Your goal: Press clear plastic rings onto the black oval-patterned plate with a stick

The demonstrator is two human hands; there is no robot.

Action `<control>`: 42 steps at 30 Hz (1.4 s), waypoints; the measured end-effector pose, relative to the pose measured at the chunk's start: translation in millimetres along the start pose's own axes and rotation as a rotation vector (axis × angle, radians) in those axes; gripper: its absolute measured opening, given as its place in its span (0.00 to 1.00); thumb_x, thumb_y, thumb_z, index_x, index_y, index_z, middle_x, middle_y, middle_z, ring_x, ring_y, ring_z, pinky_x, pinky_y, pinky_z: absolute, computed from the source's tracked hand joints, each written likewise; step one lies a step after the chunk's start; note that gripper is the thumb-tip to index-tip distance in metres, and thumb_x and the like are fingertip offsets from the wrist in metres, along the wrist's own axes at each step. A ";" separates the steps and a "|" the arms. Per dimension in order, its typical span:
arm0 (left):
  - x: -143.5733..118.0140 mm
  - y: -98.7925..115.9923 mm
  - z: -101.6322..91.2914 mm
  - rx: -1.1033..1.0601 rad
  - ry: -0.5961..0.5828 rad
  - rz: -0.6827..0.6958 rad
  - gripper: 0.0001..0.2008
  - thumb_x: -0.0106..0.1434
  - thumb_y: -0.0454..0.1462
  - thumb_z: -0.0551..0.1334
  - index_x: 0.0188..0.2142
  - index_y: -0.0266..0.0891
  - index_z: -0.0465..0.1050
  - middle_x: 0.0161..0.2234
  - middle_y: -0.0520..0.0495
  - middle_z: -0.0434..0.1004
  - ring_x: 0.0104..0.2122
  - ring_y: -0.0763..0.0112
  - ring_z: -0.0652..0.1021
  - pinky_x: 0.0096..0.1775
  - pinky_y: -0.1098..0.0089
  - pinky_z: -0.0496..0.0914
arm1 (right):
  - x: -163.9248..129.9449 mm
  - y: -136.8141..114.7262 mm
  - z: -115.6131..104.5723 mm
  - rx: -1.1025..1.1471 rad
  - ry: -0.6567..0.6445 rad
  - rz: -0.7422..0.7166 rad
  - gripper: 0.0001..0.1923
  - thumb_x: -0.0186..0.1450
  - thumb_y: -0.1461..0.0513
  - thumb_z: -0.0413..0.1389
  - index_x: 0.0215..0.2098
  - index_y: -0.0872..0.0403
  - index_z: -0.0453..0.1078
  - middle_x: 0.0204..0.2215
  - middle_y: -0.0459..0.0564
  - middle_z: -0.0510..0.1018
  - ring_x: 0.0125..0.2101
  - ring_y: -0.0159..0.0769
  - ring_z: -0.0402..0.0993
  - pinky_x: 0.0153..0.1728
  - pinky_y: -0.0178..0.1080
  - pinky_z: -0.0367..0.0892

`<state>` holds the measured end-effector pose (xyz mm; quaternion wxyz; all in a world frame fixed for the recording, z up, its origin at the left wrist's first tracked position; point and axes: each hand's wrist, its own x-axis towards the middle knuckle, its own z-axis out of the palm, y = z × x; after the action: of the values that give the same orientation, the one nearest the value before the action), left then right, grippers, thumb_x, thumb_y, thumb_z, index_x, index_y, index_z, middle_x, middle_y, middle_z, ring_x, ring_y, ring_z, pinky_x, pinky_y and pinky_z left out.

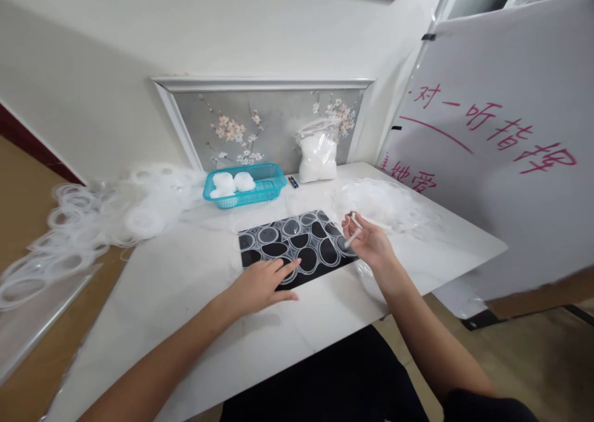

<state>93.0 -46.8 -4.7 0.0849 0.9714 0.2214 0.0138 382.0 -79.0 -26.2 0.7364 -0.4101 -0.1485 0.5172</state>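
A black mat (pixel 297 244) lies on the white table (pixel 185 286), covered with several clear plastic rings. My left hand (pixel 262 284) rests flat on the mat's near left edge, fingers spread, a fingertip touching one ring. My right hand (pixel 369 239) hovers over the mat's right end, pinching a small white stick-like piece (pixel 353 235) between thumb and fingers.
A teal basket (pixel 266 190) with white round pieces stands behind the mat, a clear bag of white pieces (pixel 318 153) to its right. Heaps of clear rings (pixel 106 215) spread at left and a pile (pixel 385 202) at right. A whiteboard (pixel 501 156) with red writing leans at right.
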 end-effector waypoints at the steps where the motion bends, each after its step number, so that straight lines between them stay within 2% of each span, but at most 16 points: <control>1: -2.7 -2.5 -7.1 -0.016 0.003 -0.035 0.36 0.67 0.58 0.49 0.67 0.41 0.54 0.41 0.44 0.73 0.37 0.63 0.75 0.39 0.66 0.68 | -1.5 0.4 4.3 0.034 -0.019 0.026 0.04 0.58 0.63 0.63 0.29 0.50 0.71 0.28 0.45 0.78 0.34 0.32 0.78 0.38 0.33 0.78; 4: -11.0 -10.6 -23.2 -0.060 0.054 -0.204 0.36 0.67 0.59 0.49 0.68 0.44 0.49 0.48 0.42 0.70 0.36 0.64 0.76 0.36 0.66 0.71 | -4.6 -7.2 19.2 0.082 -0.111 0.045 0.03 0.60 0.62 0.61 0.29 0.50 0.71 0.28 0.46 0.78 0.38 0.34 0.79 0.40 0.35 0.78; 6: -16.9 -15.7 -23.7 -0.073 0.126 -0.286 0.37 0.67 0.59 0.49 0.68 0.46 0.47 0.52 0.40 0.66 0.38 0.62 0.77 0.36 0.64 0.73 | -7.5 -14.5 29.1 0.025 -0.201 0.042 0.04 0.61 0.59 0.59 0.30 0.50 0.71 0.33 0.46 0.79 0.37 0.33 0.78 0.31 0.32 0.76; 7: -20.2 -17.8 -20.1 -0.071 0.163 -0.290 0.38 0.66 0.60 0.50 0.68 0.46 0.47 0.54 0.39 0.64 0.41 0.60 0.77 0.38 0.62 0.74 | -9.5 -16.6 33.8 -0.020 -0.254 0.038 0.05 0.62 0.57 0.58 0.31 0.50 0.71 0.36 0.47 0.79 0.36 0.32 0.78 0.23 0.29 0.72; 9: -27.5 -20.0 -7.2 -0.049 0.225 -0.224 0.38 0.65 0.60 0.53 0.67 0.45 0.50 0.58 0.37 0.60 0.52 0.51 0.72 0.44 0.57 0.75 | -14.4 -14.6 41.9 -0.111 -0.367 0.046 0.08 0.60 0.54 0.59 0.32 0.50 0.71 0.43 0.47 0.79 0.32 0.30 0.77 0.12 0.25 0.57; 10: -31.4 -19.8 1.0 -0.036 0.254 -0.169 0.37 0.64 0.59 0.54 0.66 0.44 0.52 0.61 0.36 0.56 0.58 0.47 0.67 0.48 0.53 0.73 | -17.1 -9.6 45.3 -0.158 -0.423 0.062 0.10 0.58 0.53 0.61 0.33 0.50 0.72 0.44 0.48 0.79 0.30 0.29 0.76 0.11 0.24 0.50; 12: -38.9 -16.7 16.9 -0.031 0.306 -0.059 0.34 0.65 0.56 0.56 0.64 0.42 0.57 0.65 0.34 0.49 0.65 0.42 0.57 0.55 0.49 0.68 | -22.6 8.2 50.2 -0.291 -0.499 0.106 0.13 0.55 0.53 0.64 0.34 0.52 0.74 0.38 0.50 0.80 0.25 0.29 0.72 0.11 0.26 0.42; 14: -44.6 -11.8 28.8 -0.054 0.341 0.026 0.30 0.66 0.52 0.58 0.61 0.40 0.61 0.66 0.33 0.46 0.66 0.40 0.52 0.57 0.47 0.66 | -28.2 32.8 52.3 -0.471 -0.525 0.115 0.15 0.54 0.53 0.65 0.34 0.55 0.75 0.25 0.48 0.77 0.20 0.28 0.67 0.12 0.27 0.44; 15: -46.4 -9.6 32.6 -0.073 0.354 0.066 0.28 0.66 0.51 0.58 0.60 0.40 0.63 0.65 0.33 0.47 0.66 0.40 0.52 0.57 0.47 0.67 | -31.0 45.4 52.4 -0.557 -0.531 0.089 0.16 0.55 0.52 0.64 0.33 0.56 0.75 0.21 0.46 0.74 0.19 0.27 0.65 0.14 0.28 0.47; 18: -47.5 -7.8 37.4 -0.108 0.402 0.168 0.24 0.65 0.50 0.60 0.55 0.38 0.69 0.57 0.33 0.60 0.64 0.40 0.56 0.55 0.49 0.69 | -39.5 74.5 50.6 -0.778 -0.581 -0.063 0.15 0.59 0.53 0.61 0.34 0.57 0.75 0.20 0.44 0.73 0.18 0.28 0.66 0.20 0.32 0.60; 20: -46.3 -10.5 37.8 -0.083 0.451 0.200 0.24 0.64 0.52 0.61 0.51 0.37 0.72 0.49 0.35 0.64 0.61 0.41 0.62 0.53 0.48 0.70 | -45.1 83.2 49.0 -0.931 -0.613 -0.163 0.12 0.61 0.57 0.59 0.37 0.57 0.75 0.21 0.45 0.74 0.19 0.30 0.69 0.24 0.34 0.63; 23: -45.1 -14.7 37.9 -0.038 0.499 0.177 0.26 0.62 0.55 0.61 0.47 0.36 0.75 0.41 0.40 0.63 0.50 0.49 0.69 0.47 0.49 0.72 | -51.4 84.6 48.0 -1.114 -0.619 -0.244 0.09 0.63 0.62 0.57 0.39 0.57 0.76 0.19 0.44 0.74 0.20 0.31 0.70 0.26 0.34 0.63; 27: -46.0 -12.2 38.3 -0.045 0.529 0.166 0.32 0.58 0.60 0.61 0.49 0.36 0.74 0.36 0.43 0.61 0.38 0.61 0.69 0.37 0.57 0.73 | -54.3 82.5 47.6 -1.190 -0.627 -0.274 0.07 0.63 0.64 0.57 0.37 0.56 0.76 0.18 0.44 0.74 0.21 0.32 0.70 0.28 0.34 0.64; 32: -46.1 -6.5 42.4 -0.055 0.518 0.184 0.38 0.55 0.64 0.60 0.51 0.35 0.73 0.35 0.42 0.63 0.37 0.60 0.69 0.37 0.58 0.72 | -54.9 83.1 45.8 -1.144 -0.627 -0.252 0.07 0.65 0.63 0.56 0.37 0.57 0.76 0.17 0.44 0.74 0.20 0.31 0.69 0.26 0.34 0.63; 37: -44.4 -7.1 45.9 -0.018 0.478 0.112 0.41 0.54 0.65 0.59 0.50 0.33 0.75 0.35 0.40 0.64 0.36 0.58 0.69 0.37 0.56 0.71 | -55.3 81.8 44.2 -1.168 -0.626 -0.281 0.08 0.65 0.61 0.56 0.38 0.57 0.76 0.17 0.44 0.74 0.20 0.31 0.69 0.27 0.34 0.63; 42: -41.7 -5.5 45.5 -0.002 0.408 0.061 0.41 0.53 0.66 0.59 0.51 0.36 0.76 0.35 0.41 0.63 0.36 0.59 0.68 0.38 0.56 0.71 | -56.0 82.7 41.7 -1.212 -0.656 -0.351 0.09 0.66 0.61 0.55 0.39 0.56 0.76 0.18 0.45 0.75 0.21 0.32 0.70 0.29 0.35 0.65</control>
<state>55.9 -67.1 -50.1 0.0388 0.9546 0.2046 0.2131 278.7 -99.1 -51.4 0.3686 -0.5407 -0.6878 0.3142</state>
